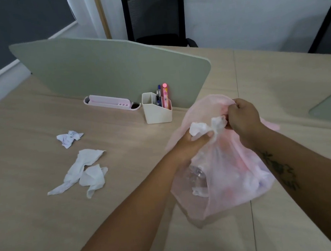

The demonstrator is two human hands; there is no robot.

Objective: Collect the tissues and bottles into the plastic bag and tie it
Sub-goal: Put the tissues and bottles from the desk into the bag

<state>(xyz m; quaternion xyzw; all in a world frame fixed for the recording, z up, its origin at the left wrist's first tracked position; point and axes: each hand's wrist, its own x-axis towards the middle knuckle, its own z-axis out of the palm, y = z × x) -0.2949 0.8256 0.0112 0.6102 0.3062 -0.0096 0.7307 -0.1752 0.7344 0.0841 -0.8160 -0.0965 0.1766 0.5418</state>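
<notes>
Two bare forearms reach out over the pale wooden table (pixel 37 208), the right one marked with a dark tattoo (pixel 280 170). Between them hangs a thin pink plastic bag (pixel 231 171), lifted a little off the tabletop, sagging with what is already inside. Through its film I can make out a clear bottle (pixel 197 175) low on the left side and some white crumpled tissue on the right.

The left hand (pixel 192 144) is closed around a crumpled tissue (pixel 207 128), holding it right at the mouth of the bag, with the fingers curled under the paper. The right hand (pixel 243 115) is clenched on the bag's upper edge, bunching the plastic and keeping the opening up. The two hands sit close together, nearly touching across the tissue.

Further left on the table, well apart from the bag, three more tissues lie loose: a small wad (pixel 70 138) with faint print, and nearer, a long twisted piece (pixel 78 170) touching a shorter folded one (pixel 94 178).

Toward the back stands a cream pen holder (pixel 156 112) with pens (pixel 162 95) in it, just beside a low pink tray (pixel 110 102). Both sit against a grey-green desk divider (pixel 104 68). Beyond it, a black mesh chair (pixel 154 17) faces the wall.
</notes>
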